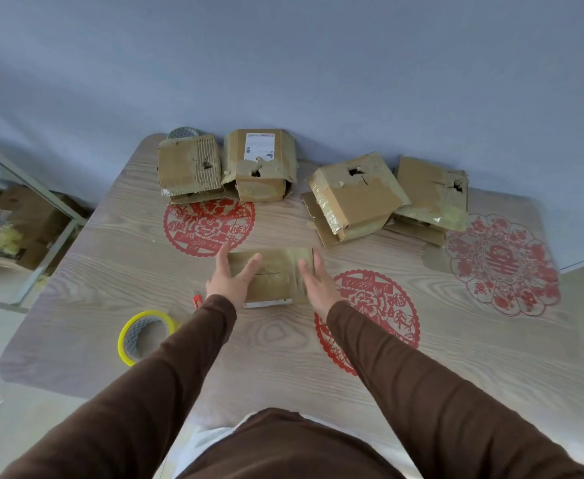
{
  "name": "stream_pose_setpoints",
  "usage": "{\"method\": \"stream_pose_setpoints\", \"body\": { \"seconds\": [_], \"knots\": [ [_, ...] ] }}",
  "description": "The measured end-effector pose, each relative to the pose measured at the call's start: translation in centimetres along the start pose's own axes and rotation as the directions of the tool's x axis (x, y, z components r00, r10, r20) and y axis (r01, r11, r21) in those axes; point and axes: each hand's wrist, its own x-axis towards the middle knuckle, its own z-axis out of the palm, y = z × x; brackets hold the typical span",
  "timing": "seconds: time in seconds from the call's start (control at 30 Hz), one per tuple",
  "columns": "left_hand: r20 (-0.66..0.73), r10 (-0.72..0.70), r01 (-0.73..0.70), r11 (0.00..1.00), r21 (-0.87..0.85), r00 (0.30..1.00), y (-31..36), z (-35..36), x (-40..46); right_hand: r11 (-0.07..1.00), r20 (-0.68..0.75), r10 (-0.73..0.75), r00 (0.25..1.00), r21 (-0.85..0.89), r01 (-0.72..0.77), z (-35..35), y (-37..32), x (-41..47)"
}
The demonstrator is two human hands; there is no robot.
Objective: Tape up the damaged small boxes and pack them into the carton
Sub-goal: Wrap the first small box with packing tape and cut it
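Soft, even daylight; faint shadows, slight motion blur, wide-angle bending at edges.

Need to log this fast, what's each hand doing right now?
Left hand: open, straight fingers resting on the small box.
Right hand: open, flat against the box's right side.

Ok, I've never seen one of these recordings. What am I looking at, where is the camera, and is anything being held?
One picture, from a camera on the person's head, looking down at a wooden table. The left hand and right hand, fingers straight, rest on either side of a small taped box; nothing is gripped. Four small boxes with holes sit at the far edge. A yellow tape roll and a red cutter lie to the left. Red paper-cut decorations mark the tabletop.
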Motion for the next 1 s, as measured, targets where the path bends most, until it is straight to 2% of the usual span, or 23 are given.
{"method": "stream_pose_setpoints", "body": {
  "seconds": [0.07,0.1,0.17,0.23,0.37,0.53,0.7,0.83,1.0],
  "knots": [
    [-0.055,0.063,-0.074,0.973,-0.219,0.996,0.4,-0.2,-0.8,0.985,-0.059,-0.033,0.998,0.166,0.043,-0.5,-0.4,-1.0],
    [-0.114,0.122,-0.146,0.959,-0.241,0.986,0.4,-0.3,-1.2,0.969,-0.123,-0.049,0.991,0.234,0.077,-0.7,-0.5,-1.4],
    [-0.203,0.193,-0.220,0.969,-0.116,0.960,-0.6,-0.2,-2.0,0.957,-0.203,-0.051,0.978,0.271,0.107,-0.8,0.0,-1.9],
    [-0.220,0.180,-0.185,0.983,-0.005,0.959,-2.5,0.3,-2.3,0.975,-0.187,-0.029,0.982,0.213,0.070,-0.4,1.3,-2.1],
    [-0.147,0.119,-0.120,0.993,-0.002,0.982,-4.6,0.3,-2.7,0.982,-0.091,-0.106,0.990,0.144,0.119,0.4,3.3,-2.3],
    [-0.044,0.200,-0.197,0.979,0.052,0.979,-3.1,-0.4,-1.1,0.976,0.027,-0.194,0.981,-0.091,0.195,-0.2,2.6,-0.4],
    [-0.054,0.203,-0.200,0.979,0.049,0.978,-2.8,0.7,1.2,0.932,-0.047,-0.299,0.953,-0.226,0.282,0.3,2.5,2.2],
    [-0.087,0.204,-0.194,0.975,0.110,0.975,-3.3,1.4,1.9,0.914,-0.108,-0.358,0.928,-0.245,0.324,0.8,3.1,2.9],
    [-0.092,0.205,-0.192,0.973,0.131,0.974,-3.3,1.6,1.9,0.906,-0.094,-0.375,0.922,-0.247,0.343,0.9,3.5,3.2]
  ]
}}
